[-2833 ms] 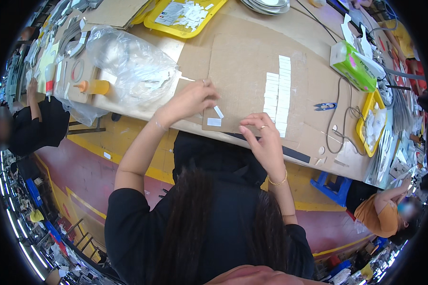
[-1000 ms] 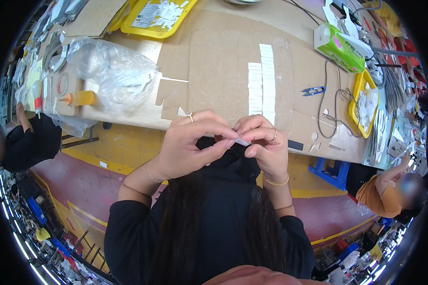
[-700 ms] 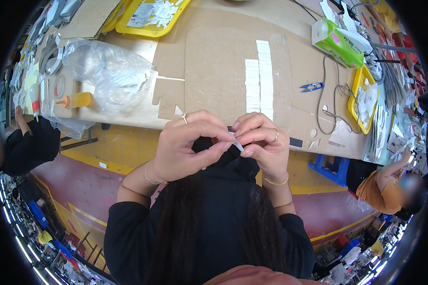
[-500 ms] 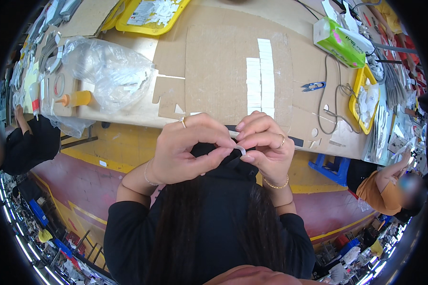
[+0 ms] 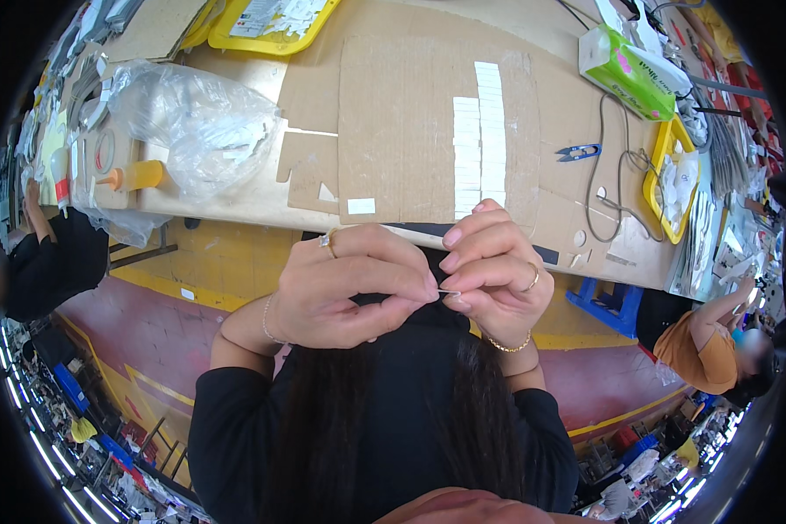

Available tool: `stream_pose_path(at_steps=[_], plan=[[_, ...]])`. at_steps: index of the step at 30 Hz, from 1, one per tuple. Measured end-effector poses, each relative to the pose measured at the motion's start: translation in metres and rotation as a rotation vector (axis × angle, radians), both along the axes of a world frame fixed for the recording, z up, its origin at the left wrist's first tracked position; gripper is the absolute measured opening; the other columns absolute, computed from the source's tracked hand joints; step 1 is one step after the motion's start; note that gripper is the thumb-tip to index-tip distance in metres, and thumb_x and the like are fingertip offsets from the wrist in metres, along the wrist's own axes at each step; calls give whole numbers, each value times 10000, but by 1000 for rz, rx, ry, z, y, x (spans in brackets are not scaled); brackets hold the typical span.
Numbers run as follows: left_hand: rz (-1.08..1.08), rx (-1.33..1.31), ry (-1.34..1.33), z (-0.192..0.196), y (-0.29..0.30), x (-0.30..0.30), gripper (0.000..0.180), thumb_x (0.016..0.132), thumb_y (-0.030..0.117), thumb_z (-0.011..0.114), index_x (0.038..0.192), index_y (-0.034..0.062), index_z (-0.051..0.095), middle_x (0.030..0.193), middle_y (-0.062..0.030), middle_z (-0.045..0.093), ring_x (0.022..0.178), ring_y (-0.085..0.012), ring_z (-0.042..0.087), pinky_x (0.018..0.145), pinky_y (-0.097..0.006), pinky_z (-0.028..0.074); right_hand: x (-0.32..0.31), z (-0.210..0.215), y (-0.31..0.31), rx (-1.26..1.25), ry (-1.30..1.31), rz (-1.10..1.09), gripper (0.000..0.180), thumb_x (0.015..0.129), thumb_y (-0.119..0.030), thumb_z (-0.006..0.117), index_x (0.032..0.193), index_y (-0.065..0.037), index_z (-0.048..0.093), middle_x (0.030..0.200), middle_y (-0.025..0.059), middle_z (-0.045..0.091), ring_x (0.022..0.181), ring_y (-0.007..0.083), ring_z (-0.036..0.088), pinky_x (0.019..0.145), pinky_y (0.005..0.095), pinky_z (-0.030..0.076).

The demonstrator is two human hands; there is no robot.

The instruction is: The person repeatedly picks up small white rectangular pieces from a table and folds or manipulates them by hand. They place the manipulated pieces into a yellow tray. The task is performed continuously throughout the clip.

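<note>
In front of my chest, just off the table edge, both hands meet at their fingertips. A small thin white strip (image 5: 448,292) spans between them, seen nearly edge-on. My left hand (image 5: 345,284) is closed in a pinch on one end of it. My right hand (image 5: 502,284) pinches the other end between thumb and index finger, its remaining fingers loosely bent. Beyond the hands lies a cardboard sheet (image 5: 397,122) bearing two columns of small white rectangular pieces (image 5: 491,131). One single white piece (image 5: 361,206) rests near its front left corner.
A clear plastic bag (image 5: 196,131), an orange-yellow bottle (image 5: 135,175) and a yellow tray (image 5: 275,39) are to the left. Blue thread snips (image 5: 578,154), a grey cord (image 5: 620,166), a green tissue pack (image 5: 627,74) and another yellow tray (image 5: 672,175) are right. Co-workers sit at both sides.
The strip was curled between my fingertips and now appears thin and straighter. Both hands have shifted slightly lower in the view, uncovering the single white piece on the cardboard.
</note>
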State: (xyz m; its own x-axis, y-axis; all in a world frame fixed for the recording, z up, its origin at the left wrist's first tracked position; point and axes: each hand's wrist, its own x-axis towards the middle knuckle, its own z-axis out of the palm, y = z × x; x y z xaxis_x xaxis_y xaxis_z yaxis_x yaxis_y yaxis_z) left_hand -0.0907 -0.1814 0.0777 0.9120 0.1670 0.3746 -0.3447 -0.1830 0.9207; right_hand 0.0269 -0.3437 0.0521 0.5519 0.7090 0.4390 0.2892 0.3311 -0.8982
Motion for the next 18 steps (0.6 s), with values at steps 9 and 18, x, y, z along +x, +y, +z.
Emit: stream_pose_path(at_steps=[9,18], plan=[[-3,-23,-10,3,-1,0,234,709,-117,703,898,19,677,885,-99,666,759,-198,664,645,-278,540,0,2,-1,-6,-29,-19,199,686,-108,828,853,-120,721,914,6,669,928,190,628,841,360,356],[-3,7,8,2,-2,1,234,711,-95,724,913,16,682,881,-92,670,762,-195,663,652,-275,528,0,0,-3,-11,-53,-50,182,704,-116,817,849,-118,707,900,10,667,932,190,620,833,361,357]])
